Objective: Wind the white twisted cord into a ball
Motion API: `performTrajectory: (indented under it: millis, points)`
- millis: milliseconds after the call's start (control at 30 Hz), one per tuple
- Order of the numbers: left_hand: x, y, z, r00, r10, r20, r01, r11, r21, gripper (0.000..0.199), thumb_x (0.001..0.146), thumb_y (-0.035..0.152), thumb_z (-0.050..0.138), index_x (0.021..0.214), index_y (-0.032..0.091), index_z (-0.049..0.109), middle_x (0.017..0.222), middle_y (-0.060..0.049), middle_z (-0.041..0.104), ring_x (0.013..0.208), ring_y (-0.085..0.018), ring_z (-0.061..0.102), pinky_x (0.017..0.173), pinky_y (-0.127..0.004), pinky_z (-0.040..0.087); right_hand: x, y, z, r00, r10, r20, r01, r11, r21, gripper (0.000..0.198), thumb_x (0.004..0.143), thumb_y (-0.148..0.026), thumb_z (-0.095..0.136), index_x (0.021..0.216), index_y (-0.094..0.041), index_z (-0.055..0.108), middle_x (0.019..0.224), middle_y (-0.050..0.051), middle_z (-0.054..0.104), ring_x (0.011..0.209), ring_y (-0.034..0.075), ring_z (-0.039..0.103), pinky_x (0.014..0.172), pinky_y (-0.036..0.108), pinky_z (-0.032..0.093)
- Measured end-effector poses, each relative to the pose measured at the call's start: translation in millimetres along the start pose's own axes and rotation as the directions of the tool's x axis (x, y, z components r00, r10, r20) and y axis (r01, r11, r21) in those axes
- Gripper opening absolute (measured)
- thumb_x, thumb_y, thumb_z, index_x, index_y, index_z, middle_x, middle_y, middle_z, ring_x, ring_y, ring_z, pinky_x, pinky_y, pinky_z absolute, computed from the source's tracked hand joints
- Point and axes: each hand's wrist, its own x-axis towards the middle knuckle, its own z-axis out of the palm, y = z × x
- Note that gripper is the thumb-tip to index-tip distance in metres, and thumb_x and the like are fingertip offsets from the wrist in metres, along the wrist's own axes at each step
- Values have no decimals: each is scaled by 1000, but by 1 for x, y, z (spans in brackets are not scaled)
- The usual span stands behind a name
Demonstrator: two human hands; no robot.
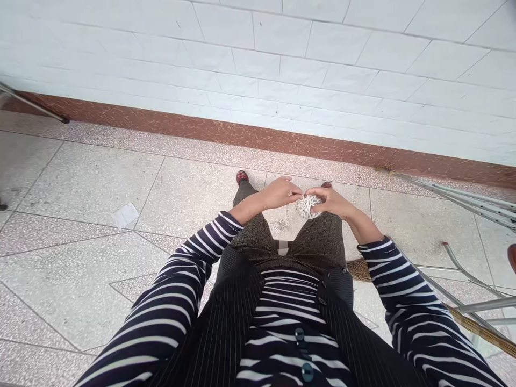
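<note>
A ball of white cord [308, 206], with loops and ends sticking out, sits between my knees. My right hand [329, 202] is curled round its right side, thumb below and fingers above. At the ball's upper left, my left hand [283, 192] is closed in a pinch, apparently on a strand of the cord; the fingertips are too small to show it clearly. A small loose heap of white cord [281, 224] lies lower down, on the floor between my legs.
A white paper scrap [126, 215] lies on the tiled floor to the left. Metal folding frames [463, 196] and a broom [360, 270] are at the right. A tiled wall [258, 70] with a red-brown skirting [226, 128] runs ahead, and a metal leg [38, 106] stands far left.
</note>
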Motion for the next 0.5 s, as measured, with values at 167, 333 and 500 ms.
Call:
performTrajectory:
  millis: [167,333,500]
  points:
    - [-1,-5,12,998,19,-57,-26,993,-117,21,93,30,56,84,21,73,82,0,72,85,-18,64,116,-39,26,-18,11,5,992,-23,123,-34,896,443,56,56,-20,81,111,-24,70,107,3,70,100,22,63,86,35,49]
    - [0,-13,30,994,-69,-87,47,970,-238,30,96,34,51,91,17,75,87,-4,74,86,-20,65,88,-30,45,-31,9,18,996,-77,-53,91,695,713,69,52,-22,82,118,-29,63,111,2,70,97,22,66,81,33,53]
    - [-2,-24,50,979,-188,-77,150,925,-349,30,94,31,52,104,16,76,99,-5,76,97,-23,67,87,-29,47,-35,-1,23,976,-36,-213,169,744,647,68,58,-34,83,122,-30,61,125,6,67,111,30,64,87,44,56]
